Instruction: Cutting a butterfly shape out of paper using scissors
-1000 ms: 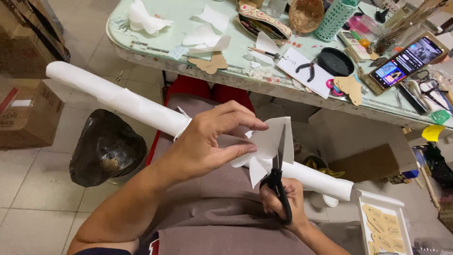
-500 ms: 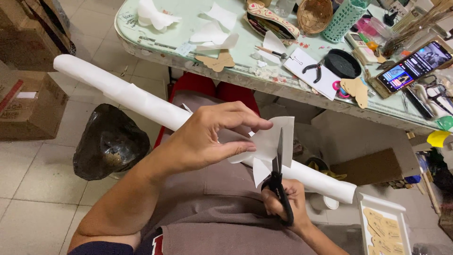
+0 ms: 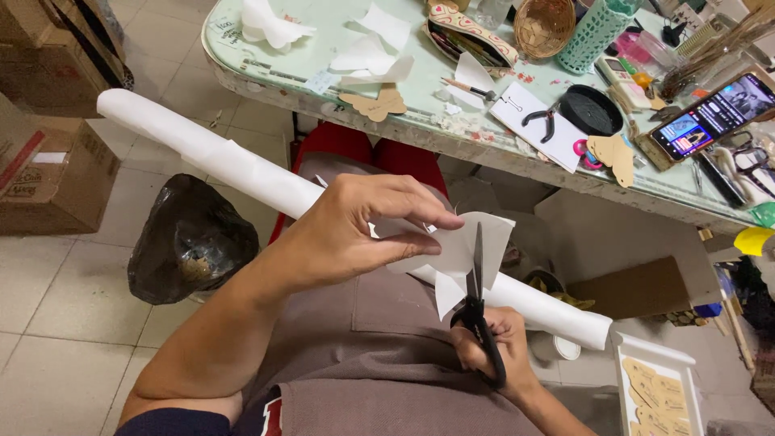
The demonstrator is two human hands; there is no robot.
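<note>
I see a cluttered table (image 3: 323, 60): phone (image 3: 714, 115), pliers (image 3: 539, 119), wicker basket (image 3: 543, 24); floor: black bag (image 3: 190, 238), cardboard box (image 3: 48, 173).

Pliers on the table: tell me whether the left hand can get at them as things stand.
Probably not at once: the left hand is pinching the white paper piece over the lap, while the pliers lie uncovered on the table beyond.

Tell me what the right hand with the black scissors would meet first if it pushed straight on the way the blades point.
The right hand aims the black scissors upward in the picture. They would meet the white paper cut-out first, pinched by the left hand. Behind it probably lies the long white paper roll; depth is unclear.
</note>
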